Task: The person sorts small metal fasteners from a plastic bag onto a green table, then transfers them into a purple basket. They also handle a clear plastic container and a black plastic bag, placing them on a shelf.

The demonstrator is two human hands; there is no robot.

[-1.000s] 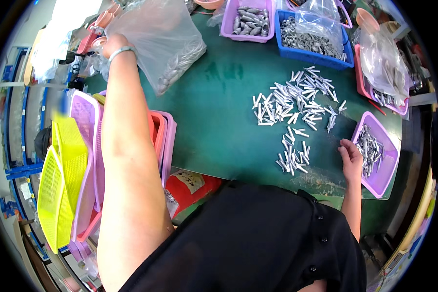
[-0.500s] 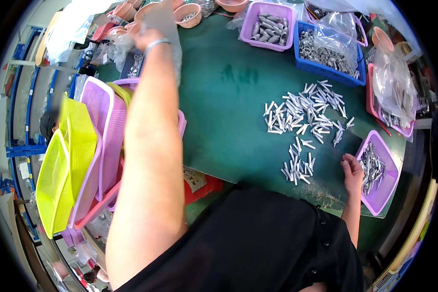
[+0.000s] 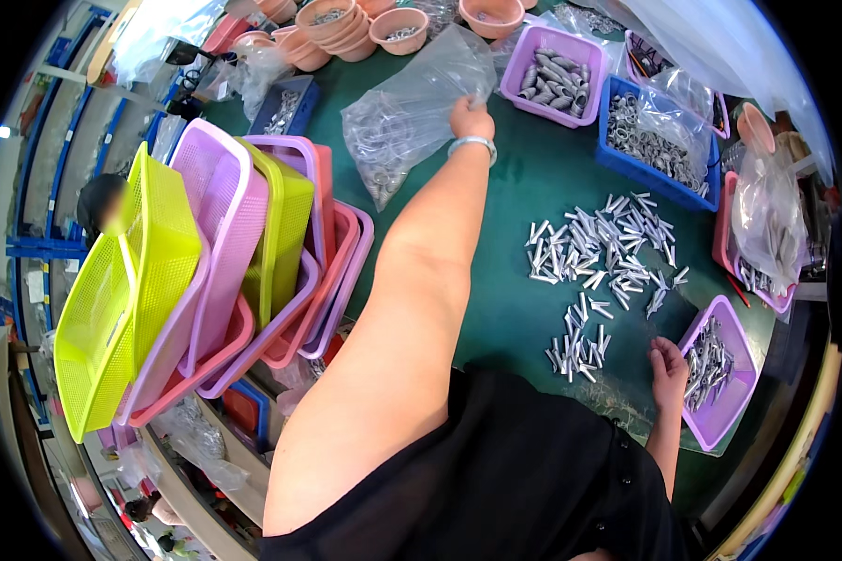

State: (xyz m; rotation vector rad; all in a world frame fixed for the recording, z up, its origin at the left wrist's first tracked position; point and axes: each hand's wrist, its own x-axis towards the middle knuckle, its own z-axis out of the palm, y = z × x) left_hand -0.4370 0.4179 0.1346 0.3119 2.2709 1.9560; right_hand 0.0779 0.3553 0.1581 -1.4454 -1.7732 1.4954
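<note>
My left hand reaches far over the green table and grips the upper edge of a clear plastic bag. Small metal pieces are gathered in the bag's lower corner. Close to the purple basket at the right, my right hand stays low with its fingers curled, and nothing shows in them. That basket holds silvery metal parts. Left of it, many short forked metal parts lie loose in a large pile, with a smaller pile nearer me.
Stacked yellow-green baskets and purple baskets crowd the left side. At the back are orange bowls, a purple basket of grey sleeves and a blue bin of rings. A bagged load stands far right.
My left hand has swung right from the far-left bowls, bringing the plastic bag over the table's middle. The view has shifted slightly; my right hand stays beside the basket.
</note>
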